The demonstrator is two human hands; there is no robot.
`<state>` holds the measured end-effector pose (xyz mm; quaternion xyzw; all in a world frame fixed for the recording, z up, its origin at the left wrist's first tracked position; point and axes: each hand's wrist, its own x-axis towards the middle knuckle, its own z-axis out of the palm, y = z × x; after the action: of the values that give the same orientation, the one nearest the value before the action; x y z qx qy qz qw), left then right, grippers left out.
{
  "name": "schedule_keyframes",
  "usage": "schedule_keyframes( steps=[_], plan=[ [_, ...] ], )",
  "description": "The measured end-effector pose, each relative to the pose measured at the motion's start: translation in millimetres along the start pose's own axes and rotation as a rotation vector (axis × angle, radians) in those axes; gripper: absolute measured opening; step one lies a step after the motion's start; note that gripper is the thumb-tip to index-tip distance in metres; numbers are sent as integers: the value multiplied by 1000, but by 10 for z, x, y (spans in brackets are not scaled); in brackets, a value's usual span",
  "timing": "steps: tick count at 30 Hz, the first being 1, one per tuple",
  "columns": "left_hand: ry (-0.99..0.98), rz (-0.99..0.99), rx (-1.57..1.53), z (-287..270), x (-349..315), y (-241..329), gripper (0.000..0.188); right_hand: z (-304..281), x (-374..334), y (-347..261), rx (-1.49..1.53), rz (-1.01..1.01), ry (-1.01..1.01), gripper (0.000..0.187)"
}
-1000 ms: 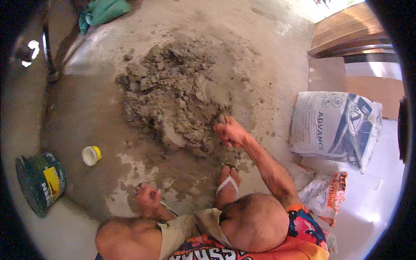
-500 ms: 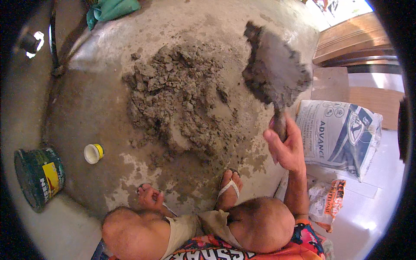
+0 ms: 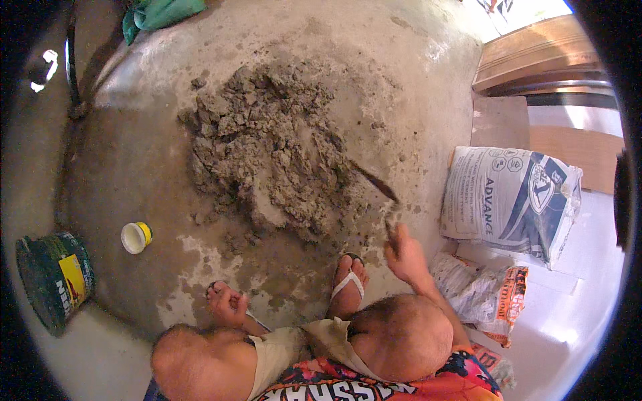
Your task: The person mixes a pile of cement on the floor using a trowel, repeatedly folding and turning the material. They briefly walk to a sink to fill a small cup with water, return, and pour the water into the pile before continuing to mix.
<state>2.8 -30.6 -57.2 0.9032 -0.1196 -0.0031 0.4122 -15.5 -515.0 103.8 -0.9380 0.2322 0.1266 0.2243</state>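
Observation:
My right hand (image 3: 405, 255) is closed around the handle of a trowel (image 3: 376, 182), just right of a heap of wet grey mortar (image 3: 267, 150). The blade is seen nearly edge-on, its far end touching the heap's right side. Lumps cover the heap's far part, while its near side is smoother and wetter. My left hand (image 3: 229, 302) hangs low in front of my left foot, fingers loosely apart, with no object visible in it; part of it is hard to make out.
A dark green bucket (image 3: 59, 284) and a small white and yellow tub (image 3: 136, 238) stand at left. A cement bag (image 3: 511, 200) and a crumpled plastic bag (image 3: 478, 294) lie at right. Wooden boards (image 3: 542, 50) are at far right, green cloth (image 3: 164, 12) at far left.
The mortar-laden trowel has swung down and left from above the floor to the heap's right edge, and its blade has turned on edge. The large load no longer shows on it.

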Motion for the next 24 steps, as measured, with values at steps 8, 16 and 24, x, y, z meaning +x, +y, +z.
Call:
schedule_keyframes(
  steps=[8,16,24],
  plan=[
    [-164,-194,66,-85,244,423,23,-305,709,-554,704,367,-556,11],
    [-111,-168,61,-161,268,428,24,20,1020,-912,1453,340,-775,13],
    [-110,-24,54,-84,255,234,20,-1109,511,-1107,711,-139,-9,31]
  ],
)
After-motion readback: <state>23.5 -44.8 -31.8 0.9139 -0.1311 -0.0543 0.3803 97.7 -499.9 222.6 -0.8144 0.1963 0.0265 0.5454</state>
